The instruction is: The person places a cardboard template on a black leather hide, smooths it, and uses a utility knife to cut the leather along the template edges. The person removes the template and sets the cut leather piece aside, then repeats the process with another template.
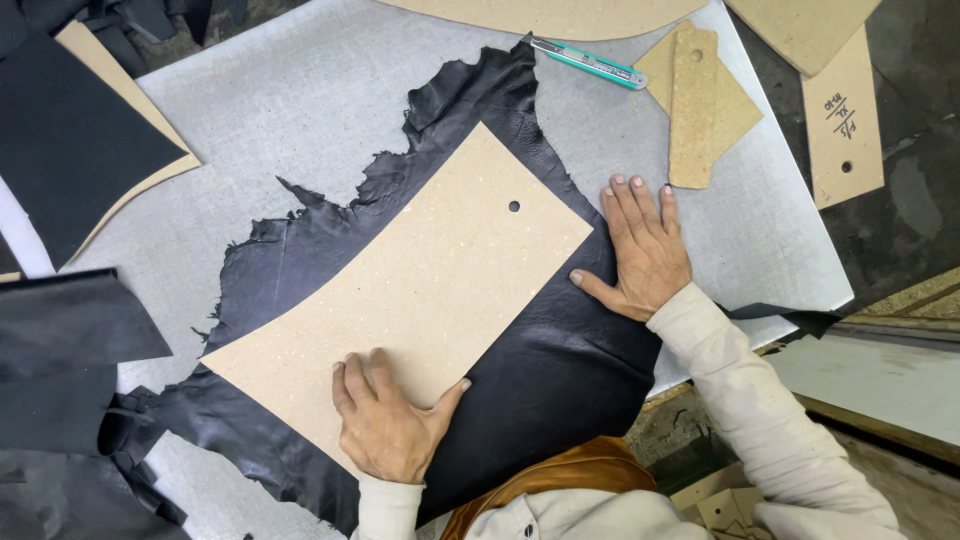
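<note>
A teal utility knife lay near the top of the grey cutting mat. Just beside it to the right, a narrow cardboard strip with a punched hole rested across a square cardboard piece. Farther right, off the mat, sat a tall cardboard tag with handwriting and a hole. At upper left, a black sheet lay over tan board, with dark scraps piled below it.

Single head view, steeply down, close over worktable.
</note>
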